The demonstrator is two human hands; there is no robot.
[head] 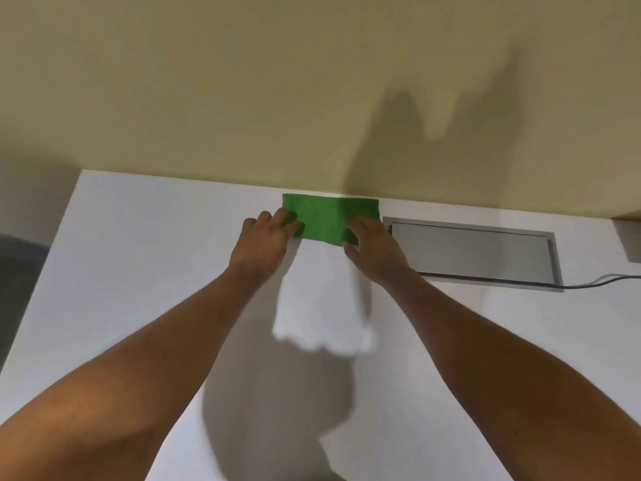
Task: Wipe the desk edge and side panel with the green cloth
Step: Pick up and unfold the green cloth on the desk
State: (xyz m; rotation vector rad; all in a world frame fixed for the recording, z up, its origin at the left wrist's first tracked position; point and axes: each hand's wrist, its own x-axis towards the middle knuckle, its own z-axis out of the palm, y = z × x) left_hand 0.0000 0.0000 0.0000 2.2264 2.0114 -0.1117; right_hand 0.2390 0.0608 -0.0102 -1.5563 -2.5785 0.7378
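The green cloth (329, 216) lies on the white bench (138, 272) at its far edge, where the bench top meets the pale yellow wall (277, 81); the cloth's far hem runs just along that wall line. It is a vivid, even green with a fine nubby texture, folded into a flat, wide rectangle, and a faint vertical crease or change of shade shows a little right of its middle. Its upper corners look neat and squared, while its near edge slants slightly lower toward the right. The left hand (263, 244) has its grip on the cloth's left end, fingers curled over the lower left corner and pinching the fabric. The right hand (374, 248) has its grip on the cloth's right end, fingers pressed down over the lower right corner with the thumb spread toward the middle; whether it pinches the fabric or only presses it flat cannot be told. Both bare forearms reach toward the cloth from the near side. Just right of the cloth, nearly touching its right end, a grey metal cable hatch (475, 251) is set flush in the bench, and a thin grey cable (603, 281) trails off from the hatch's near right corner.
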